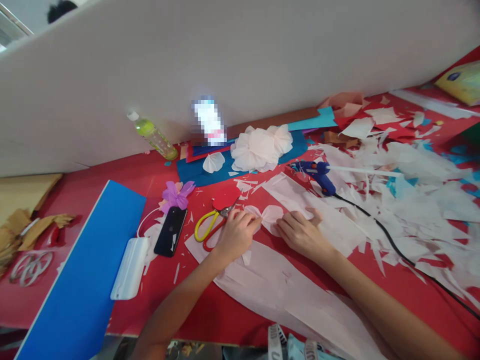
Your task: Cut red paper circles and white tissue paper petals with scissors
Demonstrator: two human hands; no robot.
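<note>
A pale pink paper petal piece (271,216), pinched narrow at its middle, lies between my two hands over the red table. My left hand (238,231) is closed, its fingertips pinching the piece near its gathered middle. From the other side, my right hand (303,231) has its fingers bent together on the right edge of the piece. Scissors (205,228) with yellow and red handles lie just left of my left hand, blades partly covered by a red paper shape (226,198). A long pale pink paper sheet (277,285) spreads beneath my forearms.
A blue glue gun (318,175) with a black cord rests at right beside heaped white paper scraps (405,210). Finished paper flowers (258,148), a lit phone (210,120) and a bottle (152,136) stand behind. Left are a black phone (171,231), white box (130,268) and blue board (82,275).
</note>
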